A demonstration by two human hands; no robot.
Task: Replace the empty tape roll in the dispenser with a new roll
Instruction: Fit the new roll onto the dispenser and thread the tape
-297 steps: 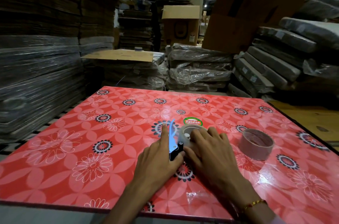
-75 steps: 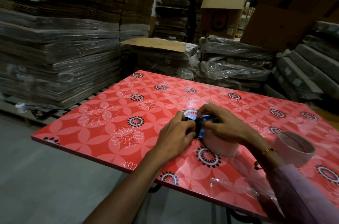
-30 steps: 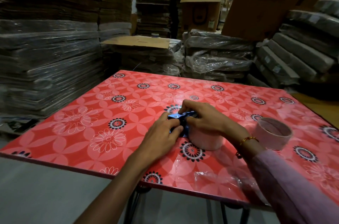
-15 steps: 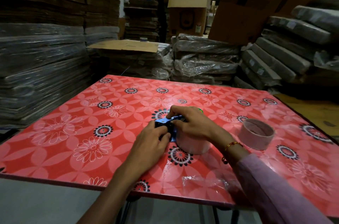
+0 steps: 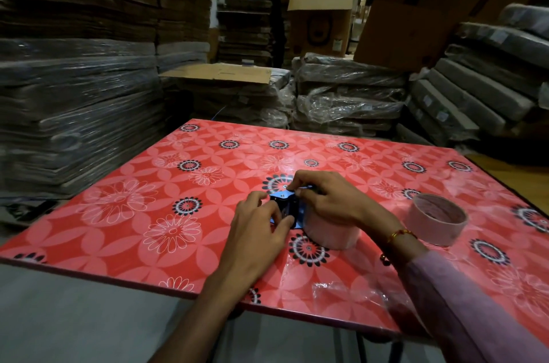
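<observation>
A: Changed over the last half second?
B: Little. Left hand [image 5: 258, 232] as before at the near end of the blue dispenser [image 5: 286, 206]; right hand [image 5: 323, 202] as before over its far end and over the roll. Dispenser and roll in the same spot on the red floral table [image 5: 142, 214]. Framing shifted with the head only.

A: Meaning for the task?
B: Probably mid-fitting: new tape roll [image 5: 331, 233] pressed up against the dispenser's right side, not shown as seated. Whether on the hub, hidden by the fingers.

A: Grip, from the left?
B: Left hand curled, thumb and fingertips pinched on the dispenser's dark near part; closed on it, not clenched. Right hand arched, thumb and forefinger nipped at the dispenser's top edge, remaining fingers draped across the top of the roll. Exact contact under the palm, impossible to tell.

A: Farther right?
B: Second ring, seemingly the spent tape core [image 5: 435, 218], upright on the table, well apart from the hands, touched by nothing. Crumpled clear film [image 5: 347, 292] near the front edge, beside the pink sleeve [image 5: 475, 312].
</observation>
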